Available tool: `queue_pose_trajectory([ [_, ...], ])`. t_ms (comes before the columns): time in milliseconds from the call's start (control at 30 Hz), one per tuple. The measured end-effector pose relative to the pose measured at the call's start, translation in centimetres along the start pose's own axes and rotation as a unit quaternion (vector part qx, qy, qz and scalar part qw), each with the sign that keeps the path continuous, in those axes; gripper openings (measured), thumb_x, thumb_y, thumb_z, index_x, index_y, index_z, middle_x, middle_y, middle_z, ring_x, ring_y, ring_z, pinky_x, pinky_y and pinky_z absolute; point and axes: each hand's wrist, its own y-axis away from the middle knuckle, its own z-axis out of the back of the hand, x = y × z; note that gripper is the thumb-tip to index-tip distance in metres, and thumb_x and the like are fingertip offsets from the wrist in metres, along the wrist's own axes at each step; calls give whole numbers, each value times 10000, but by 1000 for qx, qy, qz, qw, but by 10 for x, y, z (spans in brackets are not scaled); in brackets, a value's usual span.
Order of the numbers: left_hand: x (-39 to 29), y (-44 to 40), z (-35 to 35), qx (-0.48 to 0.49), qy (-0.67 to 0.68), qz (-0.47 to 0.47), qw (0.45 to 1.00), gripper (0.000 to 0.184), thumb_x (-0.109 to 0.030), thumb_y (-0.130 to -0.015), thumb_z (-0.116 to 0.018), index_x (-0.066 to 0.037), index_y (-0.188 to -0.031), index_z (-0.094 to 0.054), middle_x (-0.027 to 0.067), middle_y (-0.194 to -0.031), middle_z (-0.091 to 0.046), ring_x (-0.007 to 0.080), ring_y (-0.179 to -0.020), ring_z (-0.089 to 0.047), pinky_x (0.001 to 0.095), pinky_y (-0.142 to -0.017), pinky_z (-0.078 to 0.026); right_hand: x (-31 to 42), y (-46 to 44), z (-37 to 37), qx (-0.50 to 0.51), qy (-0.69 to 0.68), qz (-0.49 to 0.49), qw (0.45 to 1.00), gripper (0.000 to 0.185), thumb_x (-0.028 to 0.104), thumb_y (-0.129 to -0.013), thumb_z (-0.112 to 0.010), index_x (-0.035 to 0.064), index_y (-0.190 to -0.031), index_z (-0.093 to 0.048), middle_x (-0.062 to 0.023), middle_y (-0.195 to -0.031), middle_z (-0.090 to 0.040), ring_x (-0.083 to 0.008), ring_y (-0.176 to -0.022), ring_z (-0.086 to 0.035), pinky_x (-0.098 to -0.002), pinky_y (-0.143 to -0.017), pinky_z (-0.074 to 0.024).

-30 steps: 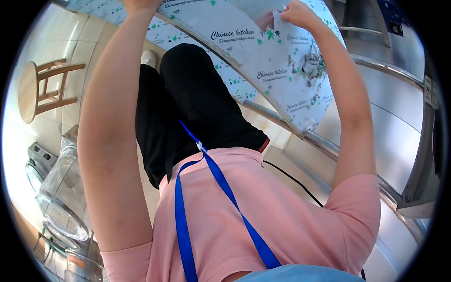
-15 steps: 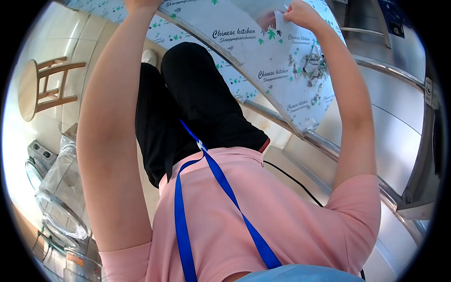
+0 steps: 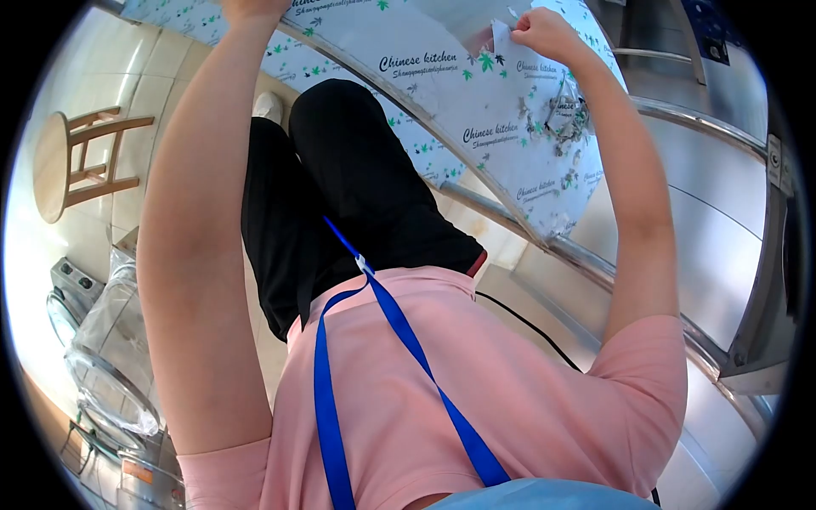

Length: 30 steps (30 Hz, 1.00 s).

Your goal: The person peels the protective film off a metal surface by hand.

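A metal panel wears a pale blue protective film [image 3: 425, 93] printed with "Chinese kitchen" and green leaves. My right hand [image 3: 544, 34] is closed in a pinch on a small torn flap [image 3: 501, 38] of that film, lifted off the surface. Bare, shiny metal shows just left of the flap. Crumpled film scraps [image 3: 568, 117] lie on the panel below my right hand. My left hand [image 3: 255, 8] is at the top edge of the view, near the panel's front edge; its fingers are cut off from sight.
Metal tube rails [image 3: 705, 127] run along the right side and under the panel. On the left, a round wooden stool [image 3: 53, 166] lies sideways in view, with plastic-wrapped equipment [image 3: 110, 340] nearer. A black cable [image 3: 531, 327] passes by my right side.
My right hand has moved slightly down and left, still pinching the film flap. My left hand has shifted a little to the left. The view has tilted slightly.
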Motion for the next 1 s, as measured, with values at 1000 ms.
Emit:
queue_pose_trajectory([
  [1000, 3, 3, 24, 69, 295, 23, 953, 207, 10, -748, -565, -17, -946, -620, 175, -1085, -614, 362, -1045, -544, 428, -925, -437, 134, 137, -106, -284, -26, 91, 954, 376, 121, -827, -586, 16, -1181, -515, -198, -1313, -476, -405, -1206, -434, -486, -1015, -316],
])
